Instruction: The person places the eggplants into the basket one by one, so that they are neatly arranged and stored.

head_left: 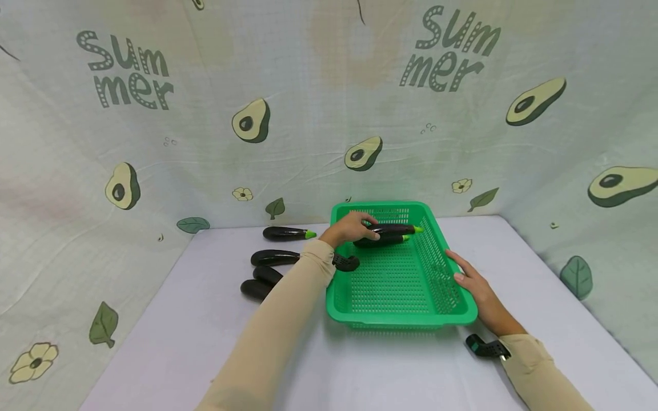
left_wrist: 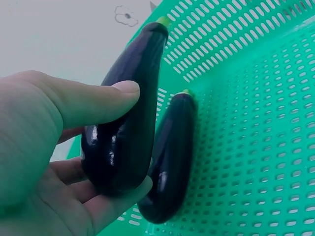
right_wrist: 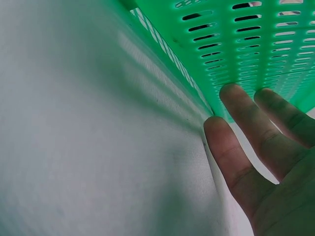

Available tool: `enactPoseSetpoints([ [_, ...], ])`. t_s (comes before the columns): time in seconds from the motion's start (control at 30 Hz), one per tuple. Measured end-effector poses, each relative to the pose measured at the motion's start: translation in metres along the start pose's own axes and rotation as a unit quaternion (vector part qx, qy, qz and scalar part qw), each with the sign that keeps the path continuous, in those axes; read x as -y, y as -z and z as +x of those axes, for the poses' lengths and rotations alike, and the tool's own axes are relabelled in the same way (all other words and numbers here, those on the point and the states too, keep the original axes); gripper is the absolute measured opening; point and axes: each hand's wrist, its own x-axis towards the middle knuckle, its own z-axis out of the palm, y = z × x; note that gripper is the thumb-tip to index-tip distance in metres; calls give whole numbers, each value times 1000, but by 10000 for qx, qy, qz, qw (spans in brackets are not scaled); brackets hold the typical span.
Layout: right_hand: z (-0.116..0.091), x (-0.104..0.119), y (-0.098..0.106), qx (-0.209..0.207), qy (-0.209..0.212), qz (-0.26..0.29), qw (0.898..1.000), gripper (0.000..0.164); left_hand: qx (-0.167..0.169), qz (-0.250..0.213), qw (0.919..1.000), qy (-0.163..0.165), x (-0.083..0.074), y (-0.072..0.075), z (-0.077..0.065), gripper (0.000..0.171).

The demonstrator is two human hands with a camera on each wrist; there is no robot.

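My left hand [head_left: 353, 227] holds a dark purple eggplant [left_wrist: 129, 113] with a green stem end, thumb on top and fingers beneath. It is inside the green plastic basket [head_left: 401, 321], near the back left. Just below the held one, another eggplant [left_wrist: 173, 157] lies on the perforated basket floor. At the basket's right side, my right hand [head_left: 480, 294] grips the rim. In the right wrist view, three of its fingers [right_wrist: 263, 135] extend along the outside of the slotted wall.
Left of the basket, several eggplants lie on the white-covered table [head_left: 180, 319]: one at the back [head_left: 285, 233], another [head_left: 275, 257] in the middle, and a pair [head_left: 255, 289] partly behind my left sleeve. A printed cloth [head_left: 308, 74] hangs behind the table.
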Motion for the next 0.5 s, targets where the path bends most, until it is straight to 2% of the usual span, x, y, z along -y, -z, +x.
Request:
enactPoseSetpoints([
  [0.17,1,-1,0,-14,-11,-24,10000,54,29,259,9997,13,2,-6,2,43],
  [0.4,1,1,0,-8,-24,-37,10000,54,50,361,9993,130,4,-10,4,43],
  [0.5,0,1,0,-25,-39,-76,10000,54,64,599,9981,162,3,-11,3,43],
])
